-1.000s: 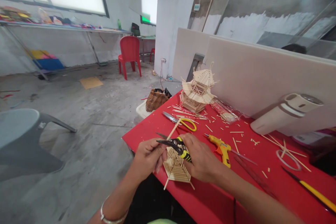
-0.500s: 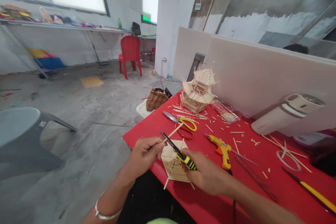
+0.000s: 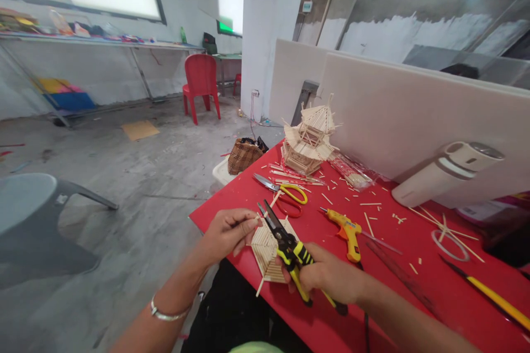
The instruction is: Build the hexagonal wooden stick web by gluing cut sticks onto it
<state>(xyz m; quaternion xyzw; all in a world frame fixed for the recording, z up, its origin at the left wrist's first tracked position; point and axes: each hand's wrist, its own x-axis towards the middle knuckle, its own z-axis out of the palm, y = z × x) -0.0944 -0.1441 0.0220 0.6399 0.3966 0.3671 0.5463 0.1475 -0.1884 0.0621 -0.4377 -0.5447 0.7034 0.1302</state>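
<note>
No lettering or number can be read

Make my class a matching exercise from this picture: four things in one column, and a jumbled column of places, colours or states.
Things
1. cutters
2. scissors
3. glue gun
4. flask

Descriptions
A. yellow body with an orange trigger
B. pale, in front of the large panel
C. gripped in the person's right hand
D. lying on the table, one handle loop yellow and the other red

Right pairs: 1-C, 2-D, 3-A, 4-B
</note>
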